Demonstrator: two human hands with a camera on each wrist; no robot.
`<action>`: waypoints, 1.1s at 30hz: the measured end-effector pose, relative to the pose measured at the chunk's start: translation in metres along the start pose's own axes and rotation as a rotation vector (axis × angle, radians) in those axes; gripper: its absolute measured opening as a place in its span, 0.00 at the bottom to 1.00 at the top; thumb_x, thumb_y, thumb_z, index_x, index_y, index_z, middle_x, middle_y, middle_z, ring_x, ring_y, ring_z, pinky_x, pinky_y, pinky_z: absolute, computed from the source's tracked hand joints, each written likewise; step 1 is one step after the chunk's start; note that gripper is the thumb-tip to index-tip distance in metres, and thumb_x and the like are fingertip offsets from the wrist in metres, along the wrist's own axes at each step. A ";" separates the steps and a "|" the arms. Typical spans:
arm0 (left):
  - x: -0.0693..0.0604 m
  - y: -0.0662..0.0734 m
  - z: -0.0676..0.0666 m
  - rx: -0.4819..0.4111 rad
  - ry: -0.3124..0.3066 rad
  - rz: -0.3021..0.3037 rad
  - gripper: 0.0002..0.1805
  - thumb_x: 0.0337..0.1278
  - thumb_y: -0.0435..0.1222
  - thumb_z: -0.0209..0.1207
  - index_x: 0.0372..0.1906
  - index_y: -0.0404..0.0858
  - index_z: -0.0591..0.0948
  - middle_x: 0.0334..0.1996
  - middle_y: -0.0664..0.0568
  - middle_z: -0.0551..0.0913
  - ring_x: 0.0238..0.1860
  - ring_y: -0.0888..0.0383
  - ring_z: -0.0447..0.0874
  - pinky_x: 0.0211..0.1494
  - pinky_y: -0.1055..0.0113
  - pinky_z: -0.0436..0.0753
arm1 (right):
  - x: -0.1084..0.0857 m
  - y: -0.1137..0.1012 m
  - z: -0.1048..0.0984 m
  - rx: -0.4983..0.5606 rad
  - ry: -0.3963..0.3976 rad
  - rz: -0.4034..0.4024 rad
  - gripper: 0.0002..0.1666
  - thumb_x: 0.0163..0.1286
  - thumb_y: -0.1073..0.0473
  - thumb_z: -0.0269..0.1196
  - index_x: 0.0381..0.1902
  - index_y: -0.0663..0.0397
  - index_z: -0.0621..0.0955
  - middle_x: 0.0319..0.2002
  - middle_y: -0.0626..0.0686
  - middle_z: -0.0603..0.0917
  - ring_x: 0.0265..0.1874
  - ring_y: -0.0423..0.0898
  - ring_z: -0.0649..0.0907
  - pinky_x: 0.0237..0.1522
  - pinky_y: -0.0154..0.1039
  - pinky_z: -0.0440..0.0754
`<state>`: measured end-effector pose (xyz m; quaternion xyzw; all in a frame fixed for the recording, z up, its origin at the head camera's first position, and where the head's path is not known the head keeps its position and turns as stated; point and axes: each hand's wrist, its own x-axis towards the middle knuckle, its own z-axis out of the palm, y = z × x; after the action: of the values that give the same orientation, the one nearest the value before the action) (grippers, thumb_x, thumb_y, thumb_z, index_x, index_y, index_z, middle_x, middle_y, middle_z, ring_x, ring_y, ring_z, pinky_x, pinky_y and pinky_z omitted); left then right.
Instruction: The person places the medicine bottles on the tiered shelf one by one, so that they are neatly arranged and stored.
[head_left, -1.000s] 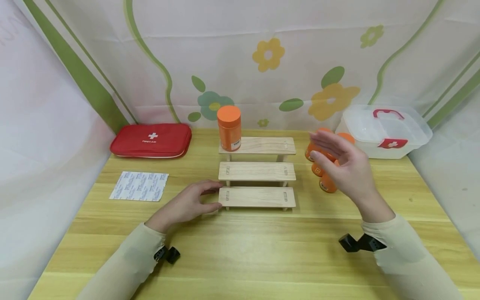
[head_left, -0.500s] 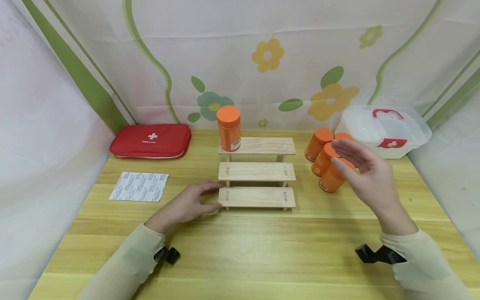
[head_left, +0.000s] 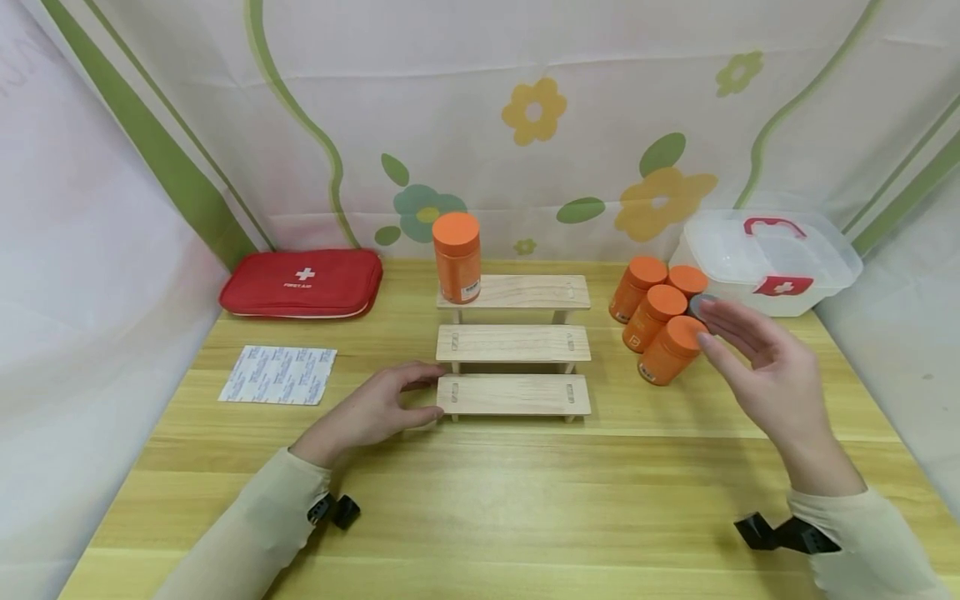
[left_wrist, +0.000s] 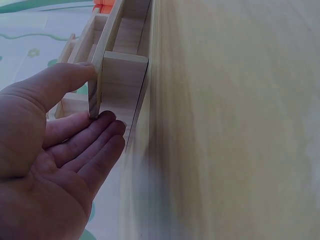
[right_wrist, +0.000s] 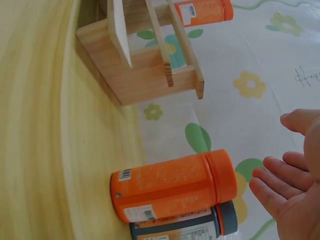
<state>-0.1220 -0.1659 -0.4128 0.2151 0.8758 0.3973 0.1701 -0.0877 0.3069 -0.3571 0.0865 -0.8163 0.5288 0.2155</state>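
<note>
Left hand (head_left: pixel 372 408) on wooden three-step rack (head_left: pixel 513 393); right hand (head_left: pixel 780 379) beside jar cluster.
Rack stood mid-table; left thumb and fingers gripped the left end of its lowest step. One orange jar (head_left: pixel 459 268) stood upright at the left of the top step. Right fingers were extended, thumb apart from them, holding nothing. Four orange-lidded jars (head_left: pixel 654 321) and a grey-lidded jar (head_left: pixel 698 307) stood close together right of the rack, lying between it and the right hand, which partly hid the grey-lidded one. White first-aid box (head_left: pixel 772 262) sat behind the cluster; red first-aid pouch (head_left: pixel 302 287) and white printed sheet (head_left: pixel 277 375) lay left of the rack.
</note>
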 end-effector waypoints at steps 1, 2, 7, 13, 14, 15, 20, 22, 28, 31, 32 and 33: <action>0.000 0.000 0.000 0.000 -0.001 -0.004 0.31 0.68 0.41 0.73 0.73 0.39 0.80 0.71 0.45 0.82 0.72 0.45 0.80 0.78 0.43 0.77 | -0.002 0.002 -0.001 -0.024 0.005 0.016 0.28 0.69 0.78 0.68 0.67 0.71 0.81 0.59 0.40 0.90 0.58 0.33 0.88 0.59 0.20 0.82; 0.000 0.000 0.000 0.002 -0.003 -0.004 0.31 0.68 0.41 0.72 0.73 0.39 0.80 0.71 0.45 0.82 0.72 0.44 0.80 0.78 0.42 0.77 | -0.003 0.004 -0.002 -0.049 0.007 0.034 0.29 0.69 0.77 0.69 0.68 0.70 0.81 0.59 0.39 0.89 0.58 0.32 0.88 0.59 0.19 0.82; 0.000 0.000 0.000 0.003 -0.005 -0.005 0.31 0.68 0.42 0.72 0.73 0.39 0.79 0.71 0.45 0.82 0.72 0.44 0.80 0.78 0.42 0.77 | -0.011 0.015 -0.006 -0.146 0.003 0.109 0.28 0.73 0.69 0.70 0.70 0.65 0.80 0.60 0.33 0.87 0.58 0.26 0.85 0.57 0.16 0.80; 0.000 0.002 0.000 -0.006 -0.008 -0.018 0.32 0.67 0.41 0.73 0.73 0.40 0.79 0.72 0.46 0.81 0.73 0.46 0.80 0.79 0.44 0.77 | -0.018 0.027 -0.008 -0.159 0.022 0.146 0.29 0.74 0.67 0.70 0.70 0.65 0.79 0.59 0.33 0.86 0.57 0.25 0.85 0.56 0.16 0.80; 0.000 0.002 0.000 -0.003 -0.007 -0.016 0.32 0.67 0.41 0.73 0.73 0.40 0.79 0.72 0.46 0.81 0.73 0.45 0.80 0.79 0.44 0.77 | -0.018 0.029 -0.008 -0.158 0.026 0.160 0.29 0.74 0.66 0.70 0.71 0.65 0.79 0.59 0.33 0.86 0.57 0.26 0.85 0.56 0.16 0.80; 0.000 0.002 0.000 -0.002 -0.007 -0.017 0.32 0.67 0.41 0.73 0.73 0.40 0.79 0.72 0.46 0.81 0.73 0.45 0.80 0.79 0.43 0.77 | -0.019 0.030 -0.008 -0.158 0.027 0.174 0.30 0.74 0.66 0.70 0.71 0.65 0.79 0.59 0.32 0.86 0.57 0.25 0.85 0.56 0.16 0.80; 0.000 0.000 0.000 -0.001 -0.006 -0.013 0.32 0.68 0.41 0.73 0.73 0.39 0.79 0.72 0.45 0.81 0.72 0.44 0.80 0.78 0.43 0.77 | -0.024 0.037 -0.007 -0.148 0.019 0.227 0.31 0.75 0.65 0.70 0.72 0.67 0.77 0.56 0.29 0.85 0.55 0.24 0.85 0.55 0.16 0.81; 0.000 -0.001 0.000 -0.001 -0.006 -0.008 0.31 0.68 0.41 0.72 0.73 0.39 0.79 0.72 0.44 0.81 0.72 0.44 0.80 0.78 0.43 0.77 | -0.025 0.038 -0.005 -0.147 0.012 0.223 0.31 0.74 0.65 0.70 0.72 0.69 0.77 0.55 0.28 0.84 0.54 0.23 0.85 0.55 0.16 0.81; 0.000 0.000 0.000 0.008 -0.003 0.001 0.31 0.68 0.40 0.72 0.73 0.38 0.79 0.71 0.44 0.81 0.72 0.44 0.81 0.78 0.43 0.78 | -0.026 0.044 0.002 -0.130 -0.001 0.216 0.32 0.73 0.66 0.71 0.72 0.70 0.76 0.56 0.29 0.83 0.53 0.22 0.84 0.55 0.16 0.81; 0.000 0.000 0.000 0.001 -0.007 -0.003 0.32 0.68 0.41 0.72 0.74 0.40 0.79 0.72 0.45 0.81 0.73 0.45 0.80 0.78 0.43 0.77 | -0.027 0.046 0.005 -0.128 -0.008 0.229 0.35 0.74 0.65 0.71 0.74 0.69 0.74 0.60 0.33 0.83 0.54 0.21 0.83 0.56 0.16 0.81; 0.000 0.000 0.000 -0.003 -0.009 -0.004 0.32 0.68 0.41 0.72 0.74 0.40 0.79 0.72 0.46 0.81 0.73 0.45 0.80 0.79 0.43 0.77 | -0.027 0.046 0.005 -0.129 -0.012 0.231 0.36 0.74 0.65 0.71 0.75 0.69 0.74 0.61 0.34 0.82 0.54 0.21 0.83 0.56 0.16 0.81; 0.000 0.000 0.000 -0.010 -0.009 -0.009 0.32 0.68 0.40 0.72 0.74 0.41 0.79 0.72 0.47 0.81 0.73 0.45 0.79 0.79 0.44 0.77 | -0.027 0.047 0.006 -0.128 -0.014 0.231 0.36 0.74 0.65 0.71 0.76 0.68 0.73 0.61 0.35 0.82 0.54 0.21 0.83 0.56 0.16 0.81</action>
<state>-0.1223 -0.1659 -0.4123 0.2122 0.8740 0.3998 0.1769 -0.0822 0.3190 -0.4099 -0.0184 -0.8544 0.4964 0.1526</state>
